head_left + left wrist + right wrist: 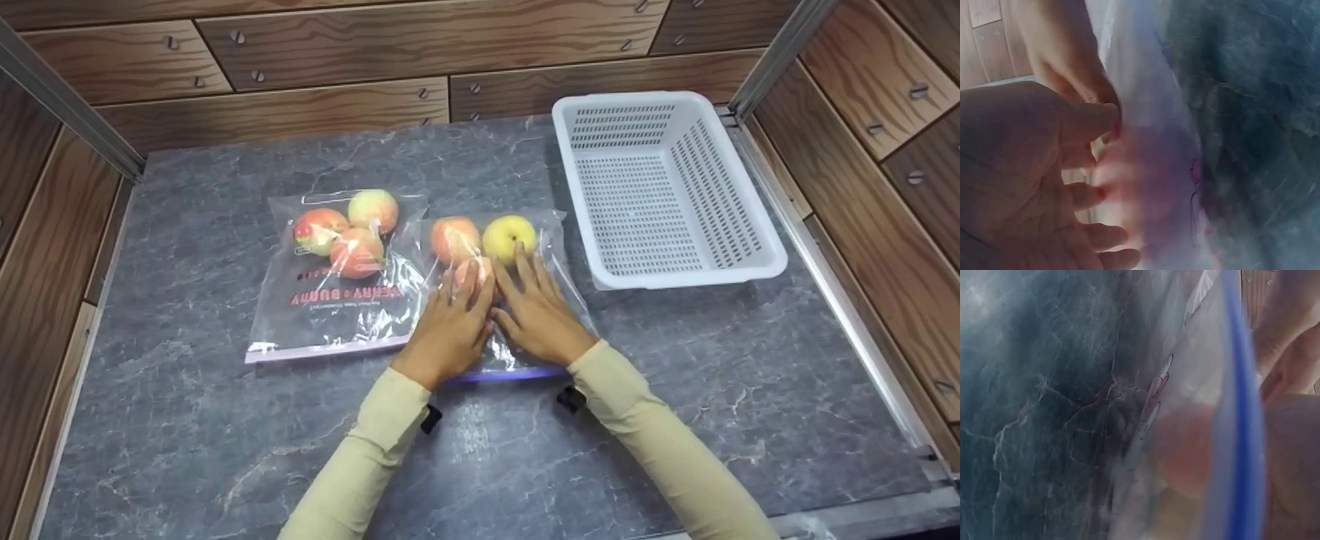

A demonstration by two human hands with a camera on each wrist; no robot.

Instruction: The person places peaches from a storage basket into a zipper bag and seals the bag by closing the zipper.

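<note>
A clear zip bag [504, 355] with a blue-purple zip strip lies on the table, holding an orange-red fruit [454, 240], a yellow fruit [509, 238] and another reddish fruit [472, 271] partly covered by fingers. My left hand [448, 334] rests on the bag's left side, fingers extended over the reddish fruit. On the right side lies my right hand [546, 319], its fingertips reaching the yellow fruit. The two hands are side by side, thumbs close together. In the left wrist view, the left hand's [1022, 174] fingers are spread; the right wrist view is blurred by plastic.
Left of the hands lies a second clear zip bag [289, 330] with a pink zip strip, holding three red-yellow fruits [357, 253]. A white perforated basket [581, 217] stands at the back right. Wood-patterned panels [420, 45] border the grey marbled table [187, 420].
</note>
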